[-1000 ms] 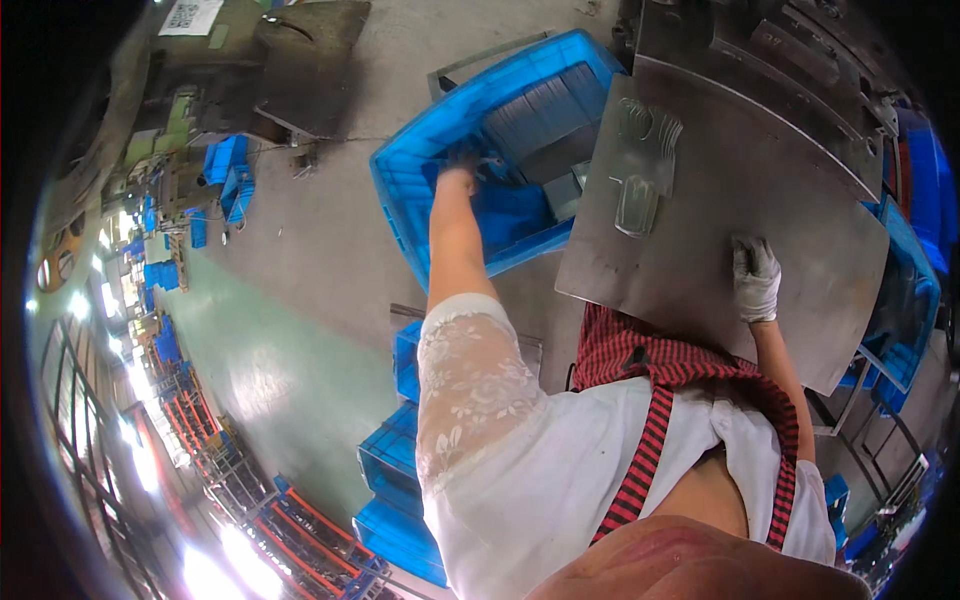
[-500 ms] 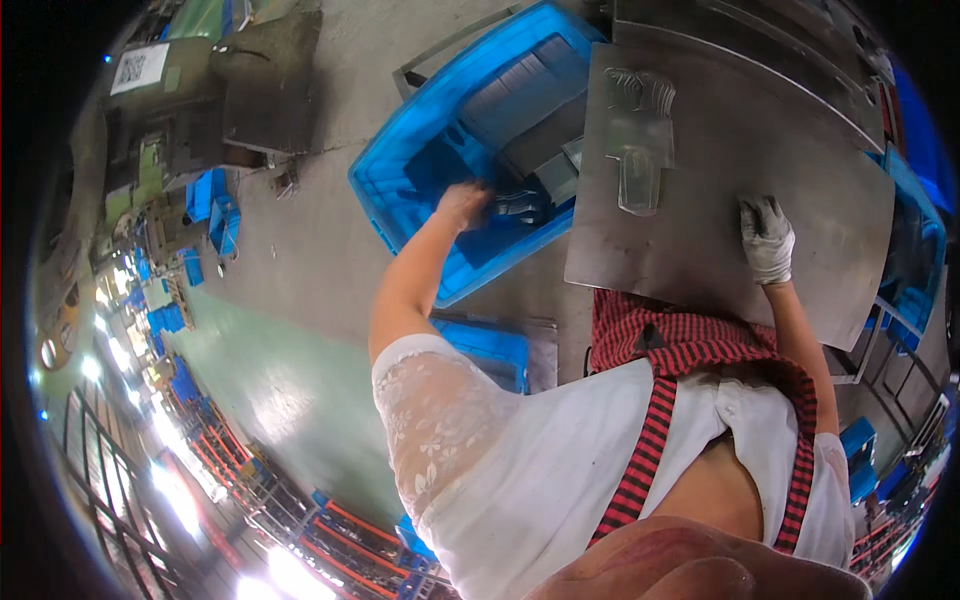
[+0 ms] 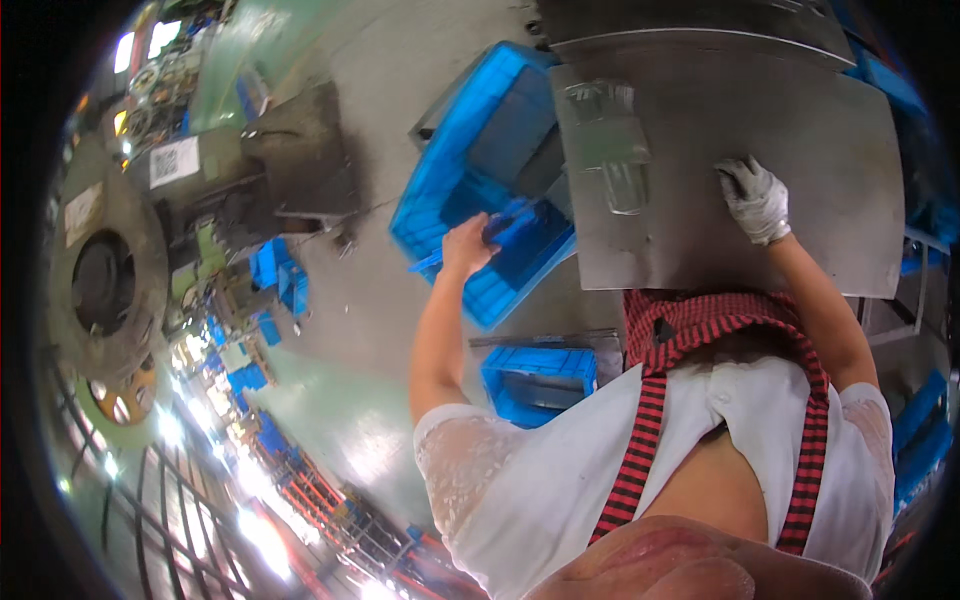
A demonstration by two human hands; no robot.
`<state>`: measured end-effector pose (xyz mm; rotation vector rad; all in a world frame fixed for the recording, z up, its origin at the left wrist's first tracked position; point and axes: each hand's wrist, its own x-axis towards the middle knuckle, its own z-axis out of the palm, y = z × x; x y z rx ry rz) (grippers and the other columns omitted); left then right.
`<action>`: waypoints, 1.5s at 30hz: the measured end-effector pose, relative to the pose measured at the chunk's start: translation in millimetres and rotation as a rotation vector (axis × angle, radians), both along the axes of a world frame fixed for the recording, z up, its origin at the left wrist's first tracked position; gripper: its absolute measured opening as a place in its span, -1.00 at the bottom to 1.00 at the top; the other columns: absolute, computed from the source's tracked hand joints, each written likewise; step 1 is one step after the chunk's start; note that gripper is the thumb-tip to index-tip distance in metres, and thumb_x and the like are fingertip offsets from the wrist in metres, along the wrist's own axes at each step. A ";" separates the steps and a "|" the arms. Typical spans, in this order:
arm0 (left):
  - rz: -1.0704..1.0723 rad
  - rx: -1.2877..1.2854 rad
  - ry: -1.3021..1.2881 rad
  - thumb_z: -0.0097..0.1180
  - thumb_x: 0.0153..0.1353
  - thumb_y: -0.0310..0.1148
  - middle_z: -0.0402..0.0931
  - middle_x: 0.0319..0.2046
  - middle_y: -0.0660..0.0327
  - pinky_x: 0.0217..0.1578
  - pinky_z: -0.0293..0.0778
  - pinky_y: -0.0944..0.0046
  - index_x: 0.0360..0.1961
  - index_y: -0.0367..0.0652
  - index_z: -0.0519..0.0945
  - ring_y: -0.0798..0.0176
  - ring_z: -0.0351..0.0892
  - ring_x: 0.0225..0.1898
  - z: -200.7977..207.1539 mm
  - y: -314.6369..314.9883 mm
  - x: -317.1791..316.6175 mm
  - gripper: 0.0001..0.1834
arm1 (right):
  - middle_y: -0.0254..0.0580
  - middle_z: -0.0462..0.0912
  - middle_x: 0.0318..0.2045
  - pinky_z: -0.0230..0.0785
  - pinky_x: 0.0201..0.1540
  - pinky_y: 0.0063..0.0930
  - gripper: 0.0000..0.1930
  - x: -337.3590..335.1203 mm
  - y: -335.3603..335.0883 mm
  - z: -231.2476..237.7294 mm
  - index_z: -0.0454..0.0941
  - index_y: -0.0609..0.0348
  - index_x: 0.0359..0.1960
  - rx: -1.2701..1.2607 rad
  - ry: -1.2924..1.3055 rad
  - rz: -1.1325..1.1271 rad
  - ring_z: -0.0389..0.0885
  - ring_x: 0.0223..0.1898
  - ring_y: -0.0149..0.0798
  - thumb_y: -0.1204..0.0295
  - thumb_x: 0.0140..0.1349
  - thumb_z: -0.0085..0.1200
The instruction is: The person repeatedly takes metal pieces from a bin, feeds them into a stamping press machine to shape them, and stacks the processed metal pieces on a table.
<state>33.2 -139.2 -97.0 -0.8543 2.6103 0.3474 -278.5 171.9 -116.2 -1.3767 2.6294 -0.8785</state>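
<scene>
Over blue crate [image 3: 470, 180] | left hand [image 3: 466, 246] grips blue part [image 3: 515, 218] | gloved right hand [image 3: 756, 200] flat on steel table [image 3: 830, 130]

I see heavy fisheye bending and a black rim, blown-out glare lower left, slight blur, otherwise even indoor light.

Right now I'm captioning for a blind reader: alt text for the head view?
A person's bare left hand reaches into a blue plastic crate beside a grey metal table, while the gloved right hand rests flat on the table near clear plastic pieces.
</scene>
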 end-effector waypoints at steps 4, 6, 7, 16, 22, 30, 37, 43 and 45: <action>0.389 -0.127 0.272 0.28 -0.27 -0.35 0.52 -0.28 0.10 -0.23 0.41 0.18 -0.15 -0.12 0.43 0.10 0.52 -0.24 57.2 -7.9 19.3 -0.46 | -0.18 0.53 -0.40 0.39 -0.41 -0.29 -0.87 0.3 -5.5 -2.8 0.50 -0.03 -0.34 -0.061 -0.101 -0.011 0.51 -0.43 -0.06 0.41 0.03 0.01; 0.563 0.140 0.501 0.32 -0.28 -0.31 0.51 -0.28 0.10 -0.22 0.41 0.17 -0.14 -0.17 0.43 0.13 0.52 -0.25 84.1 3.7 8.4 -0.42 | -0.17 0.55 -0.32 0.40 -0.35 -0.39 -0.73 -2.6 -7.3 -27.4 0.43 0.14 -0.17 -0.163 -0.278 0.025 0.55 -0.38 -0.14 0.36 0.08 0.03; 0.710 0.437 0.728 0.36 -0.30 -0.28 0.51 -0.27 0.11 -0.21 0.41 0.16 -0.13 -0.22 0.43 0.16 0.53 -0.26 96.5 14.5 -1.5 -0.38 | -0.17 0.55 -0.32 0.40 -0.35 -0.39 -0.73 7.2 -16.7 -30.8 0.43 0.14 -0.17 -0.178 -0.281 0.038 0.55 -0.38 -0.14 0.36 0.08 0.03; 0.520 2.026 1.636 0.32 -0.23 -0.24 0.36 -0.07 0.16 0.01 0.27 0.07 0.05 -0.17 0.25 0.10 0.34 -0.02 75.4 158.8 -145.1 -0.23 | -0.21 0.30 0.06 0.12 0.15 -0.44 -0.37 39.2 -56.2 6.7 0.11 0.27 0.13 -0.222 -2.586 0.635 0.27 0.08 -0.37 0.26 0.08 0.05; -0.170 2.754 1.263 0.41 -0.35 -0.14 0.35 -0.16 0.17 0.03 0.23 0.24 -0.30 -0.04 0.39 0.01 0.23 0.06 -9.3 205.7 -196.6 -0.44 | -0.27 0.46 -0.13 0.33 -0.11 -0.60 -0.52 38.1 34.3 68.2 0.30 0.20 0.01 -0.115 -2.131 0.271 0.44 -0.16 -0.45 0.16 0.13 -0.02; 0.485 1.740 0.966 -0.26 0.13 0.16 0.15 0.13 0.08 0.14 0.08 0.01 0.22 -0.06 -0.01 0.03 0.09 0.17 -9.5 231.2 -157.5 -0.26 | -0.23 0.50 -0.31 0.33 -0.19 -0.59 -0.44 29.8 64.1 36.5 0.38 0.33 -0.13 -0.278 -1.391 0.010 0.43 -0.25 -0.44 0.13 -0.04 0.19; 1.088 1.857 1.179 -0.31 0.12 0.22 0.20 0.10 0.13 0.07 0.19 0.01 0.19 0.04 0.05 0.05 0.25 0.07 15.4 254.6 -172.8 -0.29 | 0.09 0.54 -0.41 0.39 -0.34 -0.26 -0.40 30.9 29.7 68.1 0.30 0.23 -0.13 -0.088 -0.673 -0.044 0.55 -0.38 -0.02 0.11 -0.13 0.22; 1.024 1.842 1.119 0.10 0.05 -0.21 0.33 -0.09 0.13 -0.07 0.35 0.01 0.05 -0.14 0.21 0.08 0.33 -0.01 19.9 249.5 -159.3 -0.43 | 0.11 0.54 -0.46 0.37 -0.43 -0.14 -0.48 46.2 37.5 68.0 0.28 0.18 -0.07 -0.070 -0.489 0.085 0.51 -0.45 0.13 0.16 0.00 0.10; 1.072 1.647 1.245 0.14 0.02 -0.24 0.36 -0.12 0.14 -0.14 0.41 0.11 0.03 -0.20 0.20 0.11 0.40 -0.09 -3.8 254.0 -152.9 -0.42 | 0.12 0.53 -0.45 0.37 -0.44 -0.13 -0.50 48.2 37.6 58.5 0.27 0.18 -0.05 -0.109 -0.451 0.112 0.50 -0.46 0.14 0.19 0.02 0.09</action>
